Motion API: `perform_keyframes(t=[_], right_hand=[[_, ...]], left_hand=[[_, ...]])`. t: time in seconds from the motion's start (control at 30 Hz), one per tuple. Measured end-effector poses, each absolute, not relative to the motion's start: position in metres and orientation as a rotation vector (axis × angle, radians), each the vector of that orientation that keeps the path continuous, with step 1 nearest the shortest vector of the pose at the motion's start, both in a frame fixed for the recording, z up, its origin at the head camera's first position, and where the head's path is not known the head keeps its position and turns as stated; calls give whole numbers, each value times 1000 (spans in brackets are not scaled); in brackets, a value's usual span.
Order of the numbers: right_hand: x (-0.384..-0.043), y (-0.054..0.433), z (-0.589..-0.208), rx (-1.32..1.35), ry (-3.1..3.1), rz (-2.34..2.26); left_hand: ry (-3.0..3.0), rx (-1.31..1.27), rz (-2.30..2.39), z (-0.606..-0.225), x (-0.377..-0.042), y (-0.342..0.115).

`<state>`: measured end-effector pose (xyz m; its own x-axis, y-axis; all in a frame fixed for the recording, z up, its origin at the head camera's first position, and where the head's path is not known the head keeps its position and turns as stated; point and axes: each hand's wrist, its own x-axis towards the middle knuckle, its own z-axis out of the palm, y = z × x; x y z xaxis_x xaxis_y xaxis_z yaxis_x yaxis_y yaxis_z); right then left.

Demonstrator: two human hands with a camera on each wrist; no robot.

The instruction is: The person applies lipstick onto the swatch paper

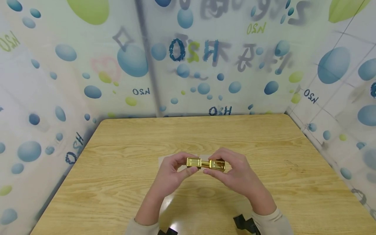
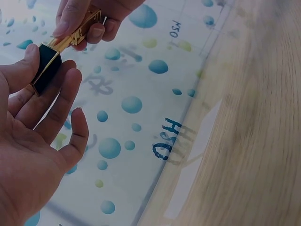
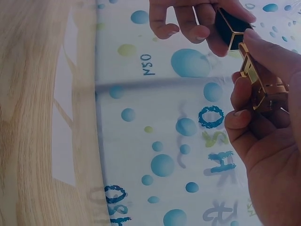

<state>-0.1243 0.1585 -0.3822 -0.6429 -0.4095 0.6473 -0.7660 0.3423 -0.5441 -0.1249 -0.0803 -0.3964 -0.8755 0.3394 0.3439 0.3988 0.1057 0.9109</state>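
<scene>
Over the middle of the table, both hands hold what looks like a gold-and-black lipstick case (image 1: 205,164), lying level from left to right. My left hand (image 1: 173,174) pinches the left block (image 1: 194,162) between thumb and fingers. In the left wrist view this block (image 2: 47,68) has black sides with gold edges. The right block (image 1: 217,164), gold with hollow openings, is gripped by my right hand (image 1: 238,171). A narrower gold piece joins the two blocks. The right wrist view shows the gold frame (image 3: 256,77) partly hidden by the right fingers and thumb.
A white sheet (image 3: 63,122) lies on the wooden table (image 1: 117,195) behind and below the hands. Printed curtains (image 1: 188,88) with blue and green bubbles hang around the table. Black devices (image 1: 246,224) sit by the wrists at the near edge.
</scene>
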Motion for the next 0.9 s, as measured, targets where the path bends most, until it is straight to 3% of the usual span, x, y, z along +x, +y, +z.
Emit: perform_keyframes(t=[0.9], right_hand=[[-127,164,-385,937,-2212,1225]], left_hand=[[-2256,-736,-1962,-394,-124,-91]])
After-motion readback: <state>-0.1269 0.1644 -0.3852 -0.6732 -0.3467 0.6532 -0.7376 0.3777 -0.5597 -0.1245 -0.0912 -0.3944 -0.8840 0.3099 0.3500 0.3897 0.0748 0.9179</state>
